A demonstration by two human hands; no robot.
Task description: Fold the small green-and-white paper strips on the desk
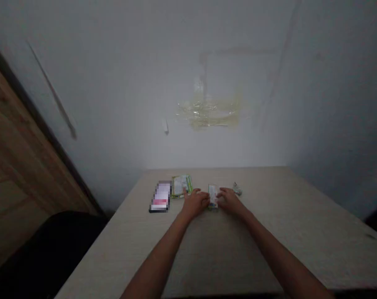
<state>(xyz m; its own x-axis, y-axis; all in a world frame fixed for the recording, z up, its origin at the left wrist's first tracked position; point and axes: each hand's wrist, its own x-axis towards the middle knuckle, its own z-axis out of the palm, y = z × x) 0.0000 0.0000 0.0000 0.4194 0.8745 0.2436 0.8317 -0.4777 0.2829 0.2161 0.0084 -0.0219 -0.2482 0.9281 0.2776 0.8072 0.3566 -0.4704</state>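
Pale tabletop (263,245), left hand (195,203) and right hand (230,200) half-open around small printed packet (212,196), grip unclear, contents hidden.

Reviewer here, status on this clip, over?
Left hand, right hand either side of small printed packet. Green-edged packet by left hand. Crumpled wrapper beyond right hand.

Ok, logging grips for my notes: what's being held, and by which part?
A small white-and-green packet, apparently held at its sides between the left hand and right hand; the view is too small to be sure.

A scuffed white wall (113,83) with yellowed tape residue (208,111) stands beside a wooden door (17,145).
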